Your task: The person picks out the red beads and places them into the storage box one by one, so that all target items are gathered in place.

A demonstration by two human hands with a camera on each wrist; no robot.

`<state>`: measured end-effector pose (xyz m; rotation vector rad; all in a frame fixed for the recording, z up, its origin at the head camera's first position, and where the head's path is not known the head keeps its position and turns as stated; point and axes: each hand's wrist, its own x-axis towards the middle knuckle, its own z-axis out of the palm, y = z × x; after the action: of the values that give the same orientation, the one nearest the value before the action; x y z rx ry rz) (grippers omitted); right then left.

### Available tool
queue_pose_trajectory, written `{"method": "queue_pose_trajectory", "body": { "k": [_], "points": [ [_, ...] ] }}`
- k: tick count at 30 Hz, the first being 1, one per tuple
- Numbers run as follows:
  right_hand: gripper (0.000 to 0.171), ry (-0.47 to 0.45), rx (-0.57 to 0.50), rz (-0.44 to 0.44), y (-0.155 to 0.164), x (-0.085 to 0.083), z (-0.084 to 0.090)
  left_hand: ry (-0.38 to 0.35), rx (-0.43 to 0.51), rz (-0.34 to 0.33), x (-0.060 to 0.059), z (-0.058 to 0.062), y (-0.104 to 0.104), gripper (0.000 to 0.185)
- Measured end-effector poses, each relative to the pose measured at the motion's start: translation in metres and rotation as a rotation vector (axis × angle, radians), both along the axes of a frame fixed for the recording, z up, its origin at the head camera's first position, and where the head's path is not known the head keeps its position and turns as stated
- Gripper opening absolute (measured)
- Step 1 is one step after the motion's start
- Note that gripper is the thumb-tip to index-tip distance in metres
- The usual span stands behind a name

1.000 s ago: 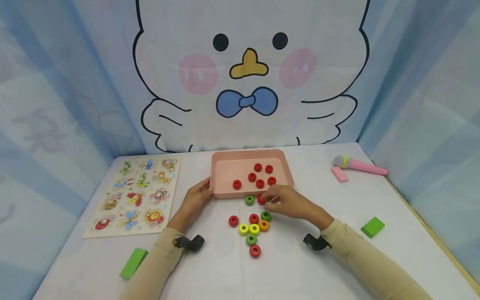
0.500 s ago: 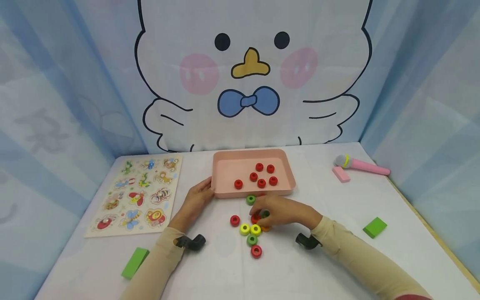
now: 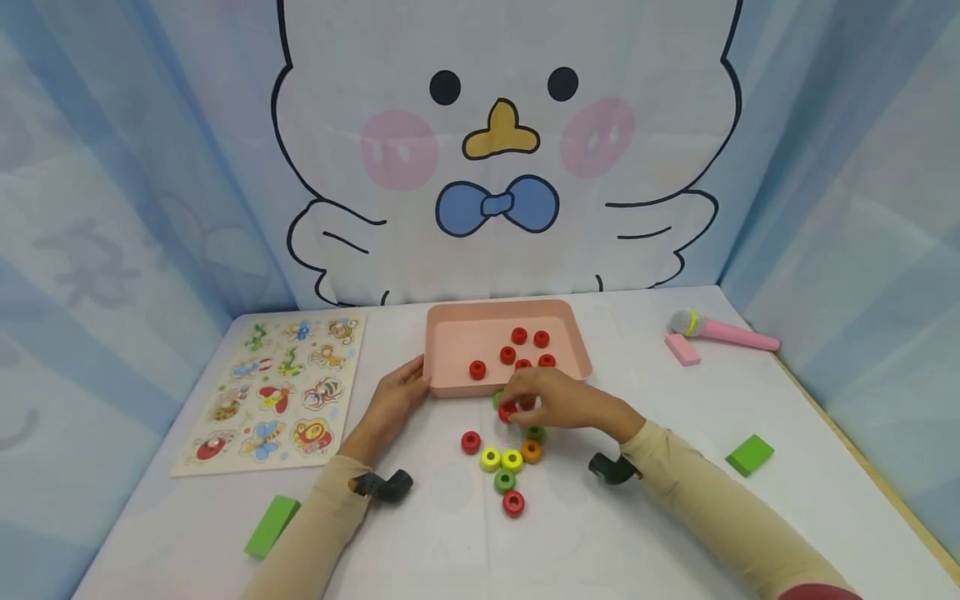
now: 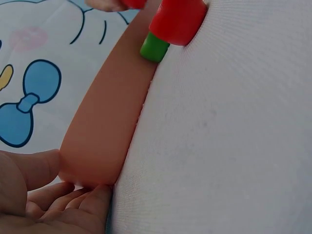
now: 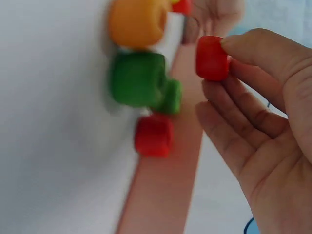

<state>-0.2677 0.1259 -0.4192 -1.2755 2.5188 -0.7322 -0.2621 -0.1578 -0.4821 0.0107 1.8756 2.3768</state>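
Observation:
In the head view my right hand (image 3: 568, 402) is over the front edge of the pink tray (image 3: 454, 335). It pinches a red bead (image 5: 211, 58) between thumb and fingertips, raised off the table. My left hand (image 3: 393, 407) holds the tray's left front corner, thumb at the rim and fingers against the side. Several red beads (image 3: 477, 370) lie in the tray. Before it are a green bead (image 5: 136, 78), an orange bead (image 3: 532, 452), two yellow beads (image 3: 491, 459) and other red and green ones; my right hand partly hides some.
A sticker sheet with cartoon bugs (image 3: 270, 396) lies at the left. Two green blocks (image 3: 272, 527) rest on either side of the table. A pink block (image 3: 682, 350) and a toy microphone (image 3: 723, 330) are at the back right, with a printed curtain (image 3: 495, 250) behind.
My right hand went from beside the tray down to the loose beads, took a red one and lifted it back toward the tray. My left hand stays at the tray corner.

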Motion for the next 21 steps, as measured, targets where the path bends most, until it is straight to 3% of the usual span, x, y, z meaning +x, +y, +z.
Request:
{"method": "queue_pose_trajectory", "body": {
  "k": [3, 7, 10, 14, 21],
  "points": [
    [0.025, 0.019, -0.082, -0.019, 0.000, -0.017, 0.007, 0.014, -0.001, -0.003, -0.001, 0.001, -0.001, 0.054],
    [0.027, 0.036, -0.117, -0.070, -0.006, -0.042, 0.016, 0.004, -0.006, 0.002, -0.002, 0.002, -0.003, 0.054],
    [0.031, 0.035, -0.091, -0.126, -0.015, -0.062, 0.023, 0.007, -0.006, 0.009, -0.002, 0.001, -0.004, 0.053],
    [0.032, -0.049, -0.049, -0.219, -0.023, -0.088, 0.027, 0.024, 0.032, 0.004, -0.003, 0.000, -0.004, 0.053],
    [0.032, -0.129, 0.022, -0.302, -0.030, -0.127, 0.022, 0.030, 0.029, -0.012, -0.002, -0.003, -0.001, 0.052]
  ]
}}
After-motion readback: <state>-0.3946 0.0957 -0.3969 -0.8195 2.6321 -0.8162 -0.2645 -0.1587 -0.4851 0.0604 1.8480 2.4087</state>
